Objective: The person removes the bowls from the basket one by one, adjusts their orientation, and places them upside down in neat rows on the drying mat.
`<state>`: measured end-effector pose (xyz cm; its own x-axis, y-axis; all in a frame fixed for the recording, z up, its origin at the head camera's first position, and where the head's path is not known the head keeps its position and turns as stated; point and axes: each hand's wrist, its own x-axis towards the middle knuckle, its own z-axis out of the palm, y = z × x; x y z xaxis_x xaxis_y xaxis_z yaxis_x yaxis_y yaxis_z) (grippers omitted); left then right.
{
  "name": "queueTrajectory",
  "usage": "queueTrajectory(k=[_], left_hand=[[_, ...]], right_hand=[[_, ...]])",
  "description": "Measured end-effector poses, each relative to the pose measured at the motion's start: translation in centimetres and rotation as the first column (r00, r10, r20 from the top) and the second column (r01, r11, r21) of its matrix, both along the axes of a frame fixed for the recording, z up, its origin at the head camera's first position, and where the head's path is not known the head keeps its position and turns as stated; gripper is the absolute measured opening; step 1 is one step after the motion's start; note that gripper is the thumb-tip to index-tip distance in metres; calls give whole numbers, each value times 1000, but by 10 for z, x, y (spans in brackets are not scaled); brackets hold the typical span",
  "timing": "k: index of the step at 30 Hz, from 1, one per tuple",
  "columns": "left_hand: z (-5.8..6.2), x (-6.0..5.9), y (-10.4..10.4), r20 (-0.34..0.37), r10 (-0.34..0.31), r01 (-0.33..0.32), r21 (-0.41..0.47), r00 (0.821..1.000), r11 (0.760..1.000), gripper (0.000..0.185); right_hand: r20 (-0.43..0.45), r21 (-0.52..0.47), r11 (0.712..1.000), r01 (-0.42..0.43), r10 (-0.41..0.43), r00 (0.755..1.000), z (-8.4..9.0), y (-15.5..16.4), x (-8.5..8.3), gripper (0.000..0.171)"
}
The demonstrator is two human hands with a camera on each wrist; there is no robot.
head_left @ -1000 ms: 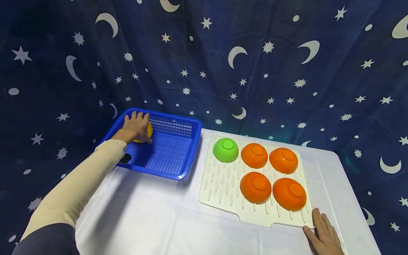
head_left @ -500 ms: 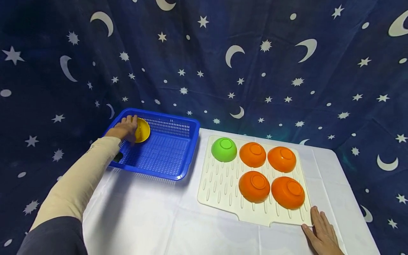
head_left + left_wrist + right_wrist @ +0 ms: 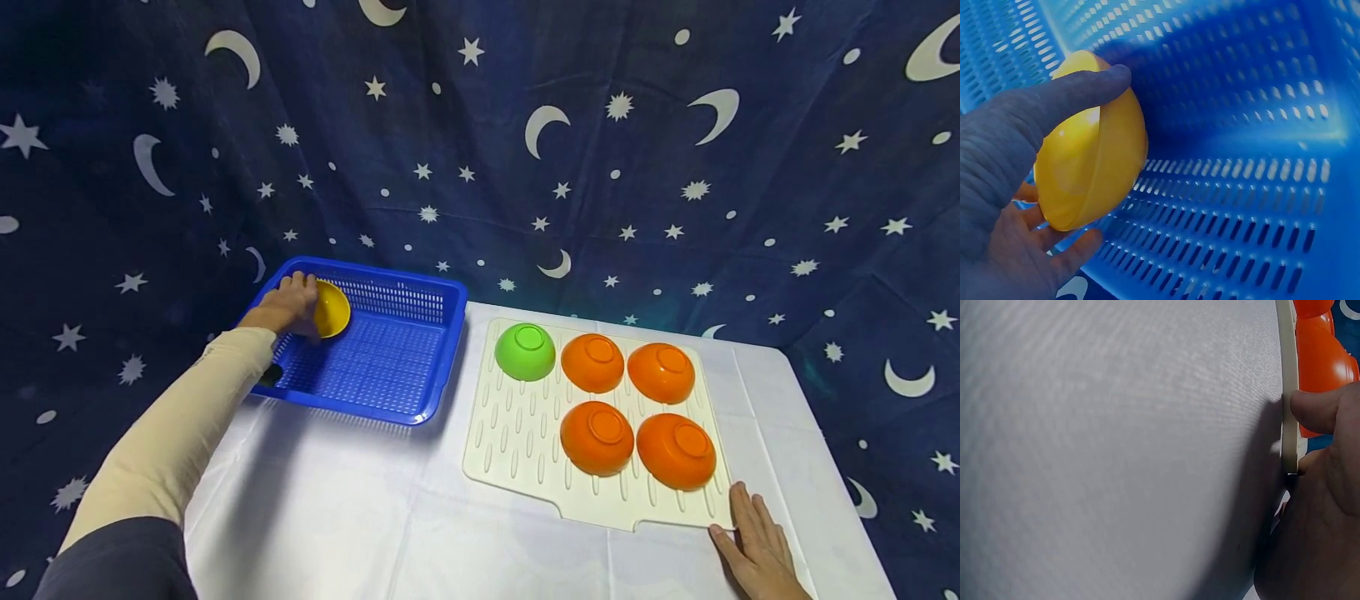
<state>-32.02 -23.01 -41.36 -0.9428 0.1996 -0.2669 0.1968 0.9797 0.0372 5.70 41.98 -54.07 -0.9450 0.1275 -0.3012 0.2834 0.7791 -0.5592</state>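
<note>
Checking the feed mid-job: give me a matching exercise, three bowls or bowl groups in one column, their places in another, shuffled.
Things:
1. yellow bowl
2. green bowl
3. orange bowls

Places:
A. far left corner of the white drying mat
B. in the blue basket, gripped by the left hand
C. upside down on the mat's right part, near the right hand

Pairs: 1-B, 2-A, 3-C
</note>
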Motion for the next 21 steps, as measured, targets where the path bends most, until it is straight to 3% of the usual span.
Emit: queueTrajectory(k=[9,16,21], left_hand=[[6,5,2,-95,-55,60,58,994,996,109],[14,12,8,-123,-69,81,102,990,991,111],[18,22,8,-209,-81,109,126,975,986,115]], right_hand=[[-29,10,1000,-7,8,1000,-3,0,1,86],[-32,2,1000,-6,6,999,-4,0,1,86],[-33,6,1000,-3,3,999,-5,1,0,87]])
